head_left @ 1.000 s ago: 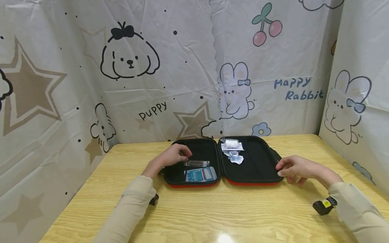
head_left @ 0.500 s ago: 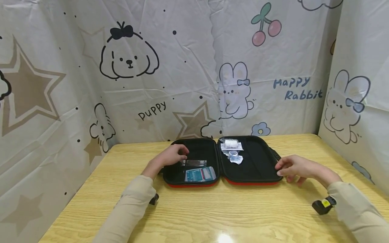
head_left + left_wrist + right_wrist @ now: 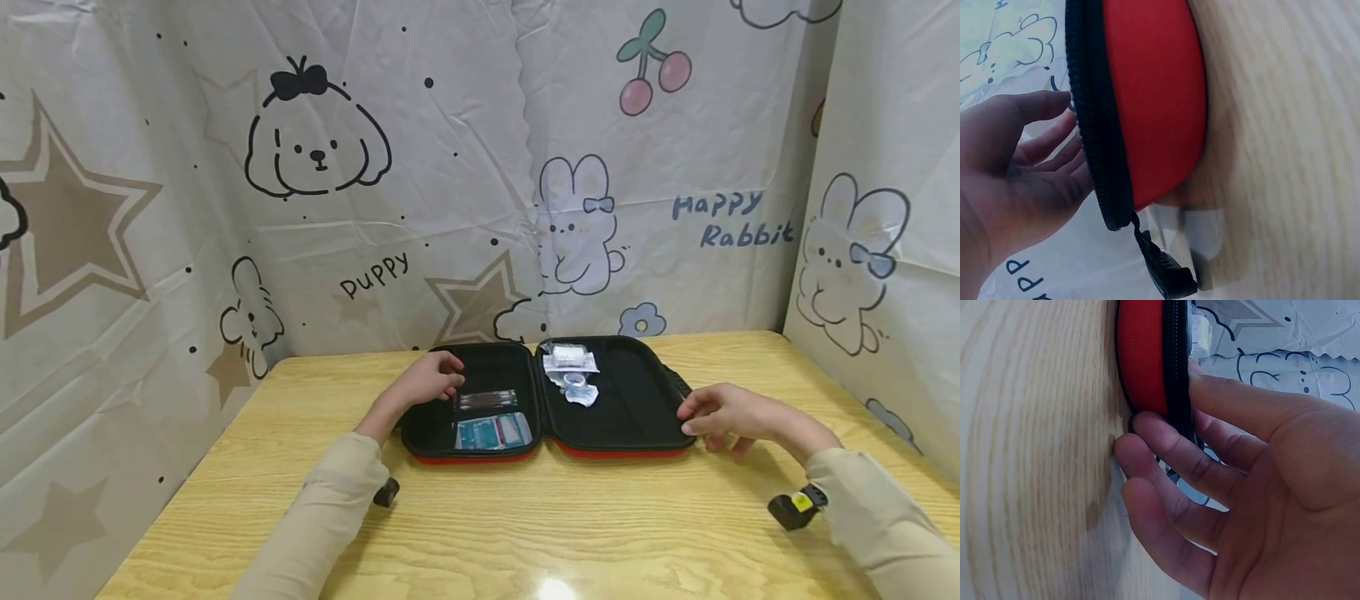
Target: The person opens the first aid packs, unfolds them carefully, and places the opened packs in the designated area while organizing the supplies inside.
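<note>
A black-lined zippered case [image 3: 617,417] with a red shell lies spread open on the table. My left hand [image 3: 431,380] hovers over its left half, fingers loosely bent. Close below those fingers is a clear packet of thin sticks [image 3: 486,400], possibly swabs; the left wrist view hides the fingertips behind the case's zipper edge [image 3: 1094,125]. A blue-and-white packet [image 3: 492,431] lies nearer the front. At the case's right front corner, my right hand [image 3: 727,417] grips the rim, thumb on top and fingers against the red side [image 3: 1141,356].
In the right half's back left corner lie a wrapped white roll [image 3: 570,357] and a small tape-like ring in a clear wrapper [image 3: 577,388]. A black zipper-pull strap [image 3: 1166,272] hangs off the left side. Printed cloth [image 3: 345,233] walls the table [image 3: 540,517] behind and at the sides.
The clear stick packet shifted left, then slightly right and back inside the left half. My left hand has risen slightly off it. The right hand stays on the rim.
</note>
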Motion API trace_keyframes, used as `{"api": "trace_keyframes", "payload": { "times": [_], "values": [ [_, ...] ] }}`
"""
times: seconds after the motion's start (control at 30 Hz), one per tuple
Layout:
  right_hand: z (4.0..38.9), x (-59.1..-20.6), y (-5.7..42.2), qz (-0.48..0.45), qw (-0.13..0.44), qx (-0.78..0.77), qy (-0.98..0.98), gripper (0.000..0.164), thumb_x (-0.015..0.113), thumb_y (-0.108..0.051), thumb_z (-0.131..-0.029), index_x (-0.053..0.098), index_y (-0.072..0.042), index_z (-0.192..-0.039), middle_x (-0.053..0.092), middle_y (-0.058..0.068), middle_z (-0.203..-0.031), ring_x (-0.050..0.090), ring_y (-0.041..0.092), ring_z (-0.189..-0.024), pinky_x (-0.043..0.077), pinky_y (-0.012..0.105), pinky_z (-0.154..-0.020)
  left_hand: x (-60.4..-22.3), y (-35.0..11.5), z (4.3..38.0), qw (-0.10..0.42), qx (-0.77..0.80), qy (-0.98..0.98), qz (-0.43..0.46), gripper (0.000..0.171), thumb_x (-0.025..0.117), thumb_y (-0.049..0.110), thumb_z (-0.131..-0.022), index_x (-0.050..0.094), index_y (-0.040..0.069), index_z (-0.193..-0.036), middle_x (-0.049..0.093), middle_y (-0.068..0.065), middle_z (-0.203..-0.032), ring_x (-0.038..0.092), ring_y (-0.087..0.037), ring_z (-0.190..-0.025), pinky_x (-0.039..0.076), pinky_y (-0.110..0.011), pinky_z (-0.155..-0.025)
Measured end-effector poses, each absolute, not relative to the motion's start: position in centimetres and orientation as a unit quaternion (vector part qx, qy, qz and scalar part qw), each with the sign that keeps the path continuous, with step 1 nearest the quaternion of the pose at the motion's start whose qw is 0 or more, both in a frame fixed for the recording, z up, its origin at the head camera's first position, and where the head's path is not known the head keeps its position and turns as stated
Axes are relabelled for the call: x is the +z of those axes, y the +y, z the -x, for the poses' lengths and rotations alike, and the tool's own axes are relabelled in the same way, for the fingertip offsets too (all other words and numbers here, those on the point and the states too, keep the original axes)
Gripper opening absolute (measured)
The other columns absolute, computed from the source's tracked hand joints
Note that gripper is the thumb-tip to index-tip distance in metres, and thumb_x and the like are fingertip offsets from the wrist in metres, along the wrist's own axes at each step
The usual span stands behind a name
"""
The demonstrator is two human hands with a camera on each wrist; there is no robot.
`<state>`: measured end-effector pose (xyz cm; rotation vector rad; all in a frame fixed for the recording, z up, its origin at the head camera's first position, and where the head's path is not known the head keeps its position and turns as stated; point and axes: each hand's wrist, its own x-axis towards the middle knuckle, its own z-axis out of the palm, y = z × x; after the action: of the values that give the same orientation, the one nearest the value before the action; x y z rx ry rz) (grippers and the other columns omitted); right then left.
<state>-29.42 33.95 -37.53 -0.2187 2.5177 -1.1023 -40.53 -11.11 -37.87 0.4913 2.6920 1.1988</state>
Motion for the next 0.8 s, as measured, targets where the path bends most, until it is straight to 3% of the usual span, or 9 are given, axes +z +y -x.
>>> {"api": "trace_keyframes", "payload": {
  "times": [0.27,0.5,0.8],
  "values": [
    [29.5,-37.5,34.0,0.079,0.191,-0.388,0.898,0.037,0.066,-0.023,-0.086,0.054,0.000,-0.113,0.061,0.005,-0.086,0.061,0.022,-0.067,0.050,0.036,-0.048,-36.1,-9.0,41.4,-0.004,0.251,0.934,-0.254,0.025,0.062,0.017,-0.089,0.063,0.006,-0.111,0.062,-0.009,-0.105,0.057,-0.021,-0.099,0.045,-0.038,-0.090],
    [29.5,-37.6,34.1,0.079,0.186,-0.397,0.895,0.036,0.066,-0.023,-0.086,0.055,-0.001,-0.113,0.061,0.005,-0.085,0.061,0.021,-0.067,0.049,0.035,-0.048,-35.6,-5.2,42.6,-0.019,0.273,0.908,-0.318,0.026,0.061,0.018,-0.090,0.063,0.005,-0.113,0.062,-0.005,-0.105,0.057,-0.018,-0.099,0.045,-0.035,-0.089],
    [29.4,-38.1,34.2,0.091,0.181,-0.402,0.893,0.035,0.066,-0.023,-0.087,0.055,-0.001,-0.112,0.061,0.006,-0.085,0.060,0.021,-0.065,0.049,0.036,-0.047,-36.5,-1.3,44.2,0.007,0.296,0.883,-0.364,0.028,0.059,0.018,-0.092,0.061,0.005,-0.117,0.062,-0.006,-0.111,0.058,-0.016,-0.097,0.047,-0.031,-0.086]
  ]
}}
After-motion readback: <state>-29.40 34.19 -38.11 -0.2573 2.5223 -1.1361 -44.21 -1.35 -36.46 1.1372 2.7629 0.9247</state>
